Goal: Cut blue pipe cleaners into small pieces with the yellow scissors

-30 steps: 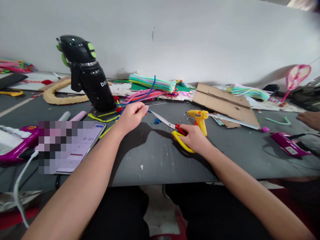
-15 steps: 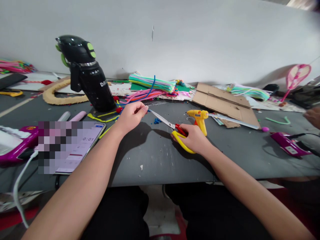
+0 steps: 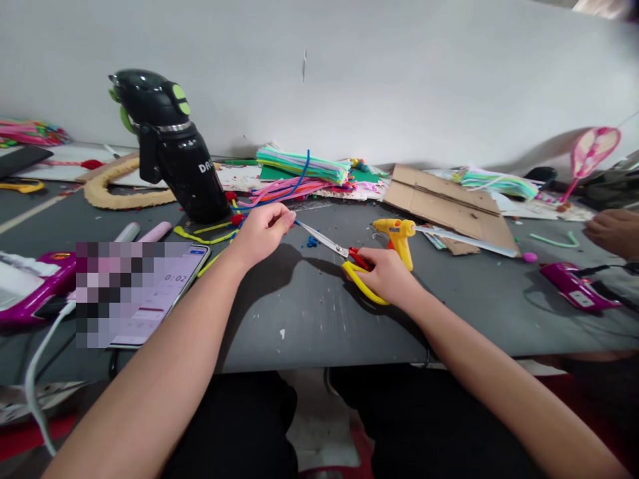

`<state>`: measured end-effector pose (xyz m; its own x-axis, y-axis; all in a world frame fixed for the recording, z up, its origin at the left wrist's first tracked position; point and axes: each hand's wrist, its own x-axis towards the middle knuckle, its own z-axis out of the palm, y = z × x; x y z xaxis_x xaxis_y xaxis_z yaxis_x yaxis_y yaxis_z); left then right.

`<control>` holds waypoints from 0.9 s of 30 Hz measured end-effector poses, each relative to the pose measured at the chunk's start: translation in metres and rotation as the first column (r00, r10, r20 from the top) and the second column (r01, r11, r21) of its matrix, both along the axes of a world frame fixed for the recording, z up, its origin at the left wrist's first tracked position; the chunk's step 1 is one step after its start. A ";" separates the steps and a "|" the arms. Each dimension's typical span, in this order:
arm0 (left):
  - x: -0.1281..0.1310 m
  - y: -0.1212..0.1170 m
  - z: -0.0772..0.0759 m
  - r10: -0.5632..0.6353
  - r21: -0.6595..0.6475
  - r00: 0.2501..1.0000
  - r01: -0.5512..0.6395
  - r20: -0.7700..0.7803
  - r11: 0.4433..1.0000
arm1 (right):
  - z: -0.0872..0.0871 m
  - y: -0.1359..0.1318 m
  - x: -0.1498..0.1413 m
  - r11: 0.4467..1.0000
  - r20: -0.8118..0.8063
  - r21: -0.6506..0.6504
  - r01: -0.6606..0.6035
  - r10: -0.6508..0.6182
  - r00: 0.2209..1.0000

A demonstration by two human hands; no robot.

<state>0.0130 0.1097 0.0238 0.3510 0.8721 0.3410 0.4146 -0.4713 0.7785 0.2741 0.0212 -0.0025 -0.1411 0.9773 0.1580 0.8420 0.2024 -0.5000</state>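
Note:
My left hand (image 3: 267, 233) is closed in a pinch, and the short blue tip of a pipe cleaner (image 3: 298, 223) shows at its fingertips. In my right hand (image 3: 392, 274) are scissors (image 3: 327, 241) with red and yellow handles, fingers wrapped round the grips. The blades point left, their tips at the blue end by my left fingers. A longer blue strand (image 3: 303, 174) curves up behind my left hand; whether it is the same piece I cannot tell. Small blue clippings (image 3: 312, 241) lie on the table under the blades.
A yellow glue gun (image 3: 397, 236) stands just beyond my right hand, near cardboard (image 3: 444, 199). Pipe-cleaner bundles (image 3: 304, 165) lie at the back. A black bottle (image 3: 187, 166) and a phone (image 3: 164, 293) are left. Another person's hand (image 3: 614, 233) is far right.
My hands and the scissors have barely moved. The phone's timer went from 0:01 to 0:02. The other person's hand at far right came further into view, leftward.

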 end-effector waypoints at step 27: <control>0.001 0.000 0.000 0.012 0.020 1.000 -0.012 0.017 1.000 | 0.003 -0.002 -0.002 1.000 0.002 -0.001 0.003 -0.003 1.000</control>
<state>0.0136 0.1098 0.0239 0.3343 0.8691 0.3645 0.4073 -0.4820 0.7757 0.2719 0.0192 0.0002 -0.1384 0.9779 0.1565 0.8437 0.1992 -0.4984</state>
